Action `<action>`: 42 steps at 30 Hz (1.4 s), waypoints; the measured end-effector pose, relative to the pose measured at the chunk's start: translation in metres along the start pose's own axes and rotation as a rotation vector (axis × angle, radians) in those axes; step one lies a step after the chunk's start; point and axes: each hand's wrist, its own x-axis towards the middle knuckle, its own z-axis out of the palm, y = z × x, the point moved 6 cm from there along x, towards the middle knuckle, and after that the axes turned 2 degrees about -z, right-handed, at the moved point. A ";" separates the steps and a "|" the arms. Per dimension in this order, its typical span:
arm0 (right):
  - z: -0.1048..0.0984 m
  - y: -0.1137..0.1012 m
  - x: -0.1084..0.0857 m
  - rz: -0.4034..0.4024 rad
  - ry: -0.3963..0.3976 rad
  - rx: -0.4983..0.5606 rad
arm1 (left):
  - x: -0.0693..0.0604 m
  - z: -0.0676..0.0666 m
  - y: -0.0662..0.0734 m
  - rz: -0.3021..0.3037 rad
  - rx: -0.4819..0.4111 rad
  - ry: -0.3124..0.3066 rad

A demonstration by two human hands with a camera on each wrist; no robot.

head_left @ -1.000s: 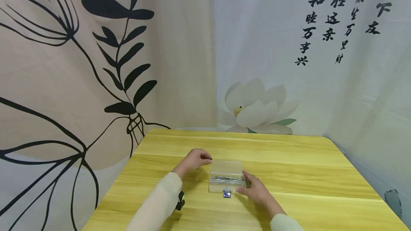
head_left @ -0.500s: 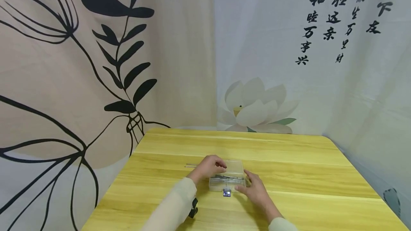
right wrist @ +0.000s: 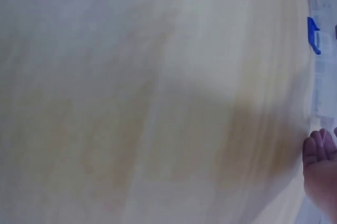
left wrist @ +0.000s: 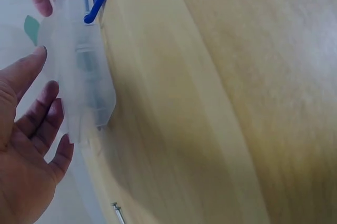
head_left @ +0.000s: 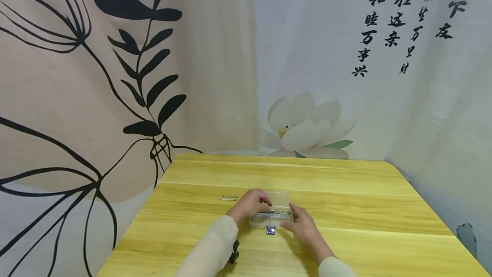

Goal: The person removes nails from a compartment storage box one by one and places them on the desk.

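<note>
A clear plastic box (head_left: 256, 222) with a blue latch (head_left: 270, 230) lies on the table, its lid (head_left: 280, 199) tipped back. Several thin silver nails (head_left: 282, 213) lie inside. My left hand (head_left: 250, 204) hovers over the box's left part; in the left wrist view its thumb and fingers are spread apart, with nothing seen between them. My right hand (head_left: 305, 225) holds the box's right side, thumb at the front corner and fingers along the side. Two nails (head_left: 229, 199) lie on the table left of the box; one nail (left wrist: 119, 213) with a flat head shows in the left wrist view.
The wooden table (head_left: 365, 208) extends around the box on all sides. A printed curtain (head_left: 219, 76) hangs behind its back edge. A black strap (head_left: 234, 252) is on my left wrist.
My left hand has moved right, from beside the box's back left corner to over the box. The two nails left of it, hidden at first, now show. My right hand stays on the box.
</note>
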 end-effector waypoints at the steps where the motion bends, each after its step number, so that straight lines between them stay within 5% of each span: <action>1: 0.000 -0.001 0.000 0.000 -0.006 0.001 | 0.000 0.001 0.000 0.001 0.000 -0.002; 18: 0.002 -0.003 0.001 -0.043 -0.093 0.023 | 0.000 0.007 -0.002 0.033 0.107 -0.003; 30: 0.001 0.000 0.003 -0.042 -0.118 -0.006 | -0.001 0.009 -0.001 0.116 0.135 0.013; 42: 0.002 0.002 0.002 -0.018 -0.122 -0.002 | 0.004 0.012 -0.006 0.063 0.133 -0.059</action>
